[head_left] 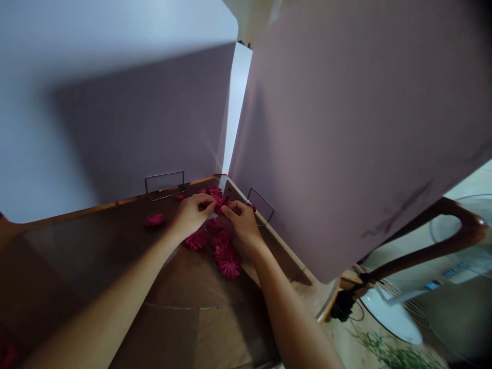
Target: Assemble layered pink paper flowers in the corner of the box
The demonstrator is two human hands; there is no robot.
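Pink flower [220,203], one: sitting between both hands by the corner of the brown table [172,287]. Left hand [198,209] and right hand [241,219]: pinching it with closed fingertips, partly hiding it. Progress: this flower seemingly being worked on; loose flowers [229,265] lying unheld alongside, a stray flower [156,220] resting apart; how many are finished, not showing. Petals: narrow, fringed, looking like cloth or paper. Tabletop: smooth, flat. Beyond: pale, smooth boards [346,128] standing; thin wire loops [165,175] forming rectangles.
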